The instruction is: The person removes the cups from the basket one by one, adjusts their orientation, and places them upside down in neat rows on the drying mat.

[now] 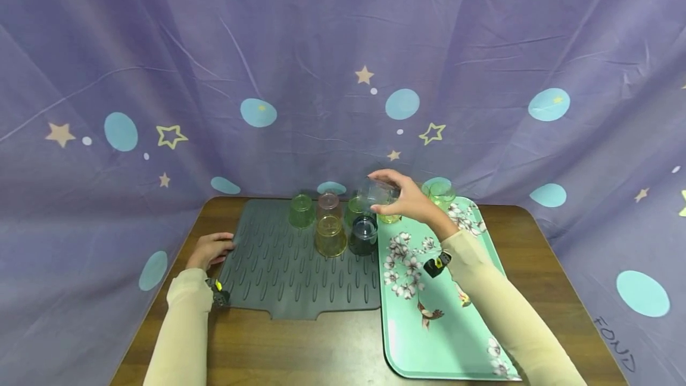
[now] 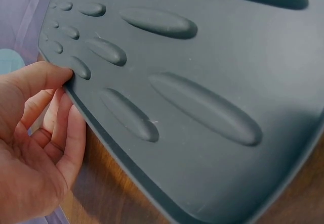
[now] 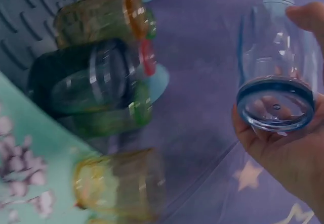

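My right hand (image 1: 409,197) holds a clear bluish glass (image 3: 276,57) in the air above the seam between mat and tray. Thumb and fingers span the glass, and its thick base faces the right wrist camera. On the grey drying mat (image 1: 278,273), an amber glass (image 1: 330,237) and a dark blue glass (image 1: 364,236) stand upside down in front. Behind them are a green glass (image 1: 302,212), a pinkish glass (image 1: 329,201) and another green glass (image 1: 354,210). My left hand (image 1: 209,250) pinches the mat's left edge, thumb on top and fingers against its side.
A mint-green flowered tray (image 1: 423,344) lies right of the mat. At its back stand a yellow glass (image 3: 119,183), partly behind my right hand in the head view, and yellow-green glasses (image 1: 442,195). The wooden table (image 1: 300,350) ends at a purple curtain (image 1: 321,76).
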Tool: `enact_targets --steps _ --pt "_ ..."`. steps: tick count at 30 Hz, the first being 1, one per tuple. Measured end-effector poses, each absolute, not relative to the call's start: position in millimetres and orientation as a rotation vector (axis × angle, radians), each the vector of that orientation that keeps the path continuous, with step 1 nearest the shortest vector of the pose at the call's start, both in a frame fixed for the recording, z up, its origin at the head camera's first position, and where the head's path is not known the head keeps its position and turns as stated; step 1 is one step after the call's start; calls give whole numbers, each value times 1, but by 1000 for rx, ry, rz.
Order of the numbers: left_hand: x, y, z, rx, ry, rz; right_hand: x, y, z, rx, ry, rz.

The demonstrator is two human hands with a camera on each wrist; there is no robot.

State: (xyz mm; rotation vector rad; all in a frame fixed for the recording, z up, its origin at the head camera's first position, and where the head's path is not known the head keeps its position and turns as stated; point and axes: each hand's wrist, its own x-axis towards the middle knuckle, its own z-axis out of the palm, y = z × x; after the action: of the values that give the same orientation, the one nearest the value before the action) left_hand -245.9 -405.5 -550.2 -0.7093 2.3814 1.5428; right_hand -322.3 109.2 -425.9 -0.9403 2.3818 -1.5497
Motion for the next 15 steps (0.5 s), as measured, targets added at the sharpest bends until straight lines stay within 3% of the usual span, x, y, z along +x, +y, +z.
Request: enact_targets --steps 15 --pt "-249 -408 -555 -704 2374 1530 -321 33 -385 -1268 2663 -973"
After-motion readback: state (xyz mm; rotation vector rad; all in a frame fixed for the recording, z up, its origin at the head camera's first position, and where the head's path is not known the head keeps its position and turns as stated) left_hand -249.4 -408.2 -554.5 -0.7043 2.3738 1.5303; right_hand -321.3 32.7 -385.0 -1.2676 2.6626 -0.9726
